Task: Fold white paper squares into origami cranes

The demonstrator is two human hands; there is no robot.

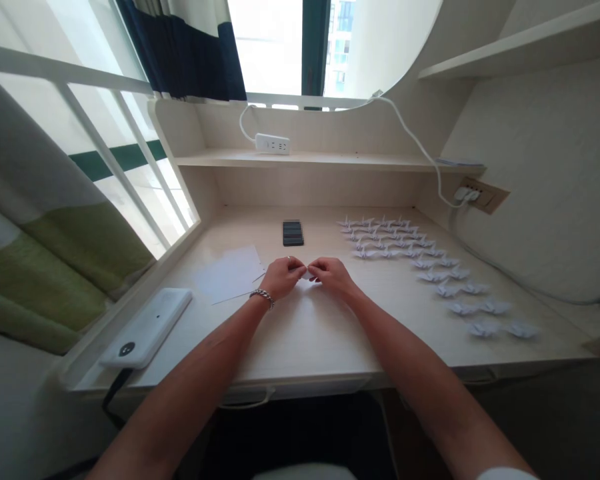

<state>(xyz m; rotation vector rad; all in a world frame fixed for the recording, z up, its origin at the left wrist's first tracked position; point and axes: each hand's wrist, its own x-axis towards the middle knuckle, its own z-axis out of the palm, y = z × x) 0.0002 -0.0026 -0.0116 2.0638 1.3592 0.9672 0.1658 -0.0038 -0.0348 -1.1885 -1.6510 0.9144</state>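
Observation:
My left hand (283, 275) and my right hand (331, 275) meet over the middle of the pale wooden desk (330, 333). Both pinch a small piece of white folded paper (307, 274) between their fingertips. Most of that paper is hidden by the fingers. A chain bracelet sits on my left wrist. Just left of my hands lies a small stack of white paper sheets (230, 273).
Several white folded paper cranes (420, 263) lie in rows across the right side of the desk. A dark phone (293, 233) rests at the back centre. A white power bank (147, 327) lies at the left edge. A power strip (273, 143) sits on the shelf, cable running to a wall socket (483, 195).

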